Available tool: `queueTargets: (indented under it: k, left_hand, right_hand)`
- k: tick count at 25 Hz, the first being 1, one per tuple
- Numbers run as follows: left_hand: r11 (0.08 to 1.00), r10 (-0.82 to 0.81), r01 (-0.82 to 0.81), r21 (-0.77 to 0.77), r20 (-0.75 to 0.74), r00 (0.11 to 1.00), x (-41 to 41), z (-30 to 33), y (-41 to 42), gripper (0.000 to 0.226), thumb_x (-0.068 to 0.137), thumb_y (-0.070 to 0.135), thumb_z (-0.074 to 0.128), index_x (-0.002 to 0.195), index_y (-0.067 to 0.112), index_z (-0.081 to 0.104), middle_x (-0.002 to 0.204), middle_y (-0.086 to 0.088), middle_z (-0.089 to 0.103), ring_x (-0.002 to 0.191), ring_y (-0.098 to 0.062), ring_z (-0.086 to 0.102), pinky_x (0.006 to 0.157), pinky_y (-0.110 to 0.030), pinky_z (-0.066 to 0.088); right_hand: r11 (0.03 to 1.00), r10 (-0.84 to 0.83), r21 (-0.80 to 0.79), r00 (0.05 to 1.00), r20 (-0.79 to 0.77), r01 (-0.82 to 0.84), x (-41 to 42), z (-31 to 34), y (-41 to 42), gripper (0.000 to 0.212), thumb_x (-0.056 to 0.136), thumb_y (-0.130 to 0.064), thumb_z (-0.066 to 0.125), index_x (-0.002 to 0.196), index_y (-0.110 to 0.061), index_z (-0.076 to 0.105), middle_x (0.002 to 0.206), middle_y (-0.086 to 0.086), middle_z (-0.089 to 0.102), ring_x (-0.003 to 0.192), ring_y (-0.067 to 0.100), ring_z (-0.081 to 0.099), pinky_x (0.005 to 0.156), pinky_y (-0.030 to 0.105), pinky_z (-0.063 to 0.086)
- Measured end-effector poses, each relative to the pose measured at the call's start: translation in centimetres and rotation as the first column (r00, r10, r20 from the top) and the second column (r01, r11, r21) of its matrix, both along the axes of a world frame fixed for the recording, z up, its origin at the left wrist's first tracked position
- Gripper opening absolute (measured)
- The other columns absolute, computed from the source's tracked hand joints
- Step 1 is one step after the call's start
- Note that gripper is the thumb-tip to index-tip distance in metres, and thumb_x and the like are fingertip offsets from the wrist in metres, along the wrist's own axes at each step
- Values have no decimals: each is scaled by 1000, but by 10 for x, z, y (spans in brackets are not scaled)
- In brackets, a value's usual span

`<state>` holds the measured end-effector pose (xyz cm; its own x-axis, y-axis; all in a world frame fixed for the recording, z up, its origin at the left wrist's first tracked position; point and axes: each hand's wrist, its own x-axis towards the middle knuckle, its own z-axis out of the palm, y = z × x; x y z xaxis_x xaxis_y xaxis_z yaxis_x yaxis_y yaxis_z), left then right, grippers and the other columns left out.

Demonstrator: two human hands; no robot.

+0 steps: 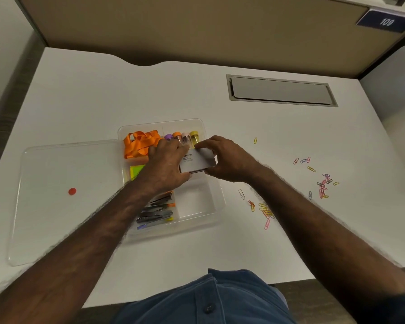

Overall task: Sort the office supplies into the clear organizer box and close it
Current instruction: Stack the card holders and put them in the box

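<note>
The clear organizer box sits open at the desk's middle. Over its centre both hands hold a small white printed box: my left hand grips its left side, my right hand its right side. In the box's back compartments lie an orange ribbon and several coloured capped tubes. Green sticky notes and black binder clips fill the left compartments. The front right compartment holds nothing. Coloured paper clips lie scattered on the desk to the right.
The clear lid lies flat left of the box, with a red dot on it. More paper clips lie just right of the box. A grey cable hatch is set into the desk at the back right. A partition wall stands behind.
</note>
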<state>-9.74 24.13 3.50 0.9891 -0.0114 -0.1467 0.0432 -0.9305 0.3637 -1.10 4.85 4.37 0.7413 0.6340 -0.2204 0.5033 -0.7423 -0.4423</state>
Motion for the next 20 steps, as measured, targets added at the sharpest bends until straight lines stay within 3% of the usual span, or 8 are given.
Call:
queueTargets:
  k: [6,10,13,16,20]
  left_hand:
    - [1000,-6,7,22,-35,999,-6,-5,4,78,87,54,74,153,26,41,156,-3,46,144,-30,33,114,-50,31]
    - [1000,5,-4,28,-51,999,-8,-6,0,78,88,53,73,154,26,40,159,-2,43,148,-31,31,118,-51,28]
    - [1000,26,-26,9,-36,999,-10,-7,-4,76,90,53,71,154,27,41,159,-1,43,148,-30,32,119,-50,28]
    - [998,54,-54,-17,-1,999,-13,-6,-8,73,91,53,69,154,26,42,159,-1,44,147,-29,32,120,-49,26]
    - [989,74,-62,-132,89,993,-20,-1,-27,68,91,48,71,150,21,50,154,-5,50,143,-30,39,119,-52,30]
  right_hand:
    - [984,114,-156,972,204,-83,-3,-6,9,63,72,-53,74,132,-35,62,125,-5,70,106,22,59,90,42,49]
    - [978,150,-175,967,205,-115,-4,-11,15,60,69,-55,67,125,-33,68,116,-3,74,101,23,60,87,41,48]
    - [980,158,-147,971,179,-132,-1,-11,15,59,72,-57,74,125,-32,69,119,-2,74,105,24,61,88,42,51]
    - [991,121,-76,979,165,-109,0,-9,7,53,76,-46,85,125,-33,70,128,-4,71,112,22,61,94,43,53]
    - [997,20,75,989,148,-31,-3,-3,-19,45,82,-42,83,124,-34,69,128,-9,68,113,15,60,96,37,52]
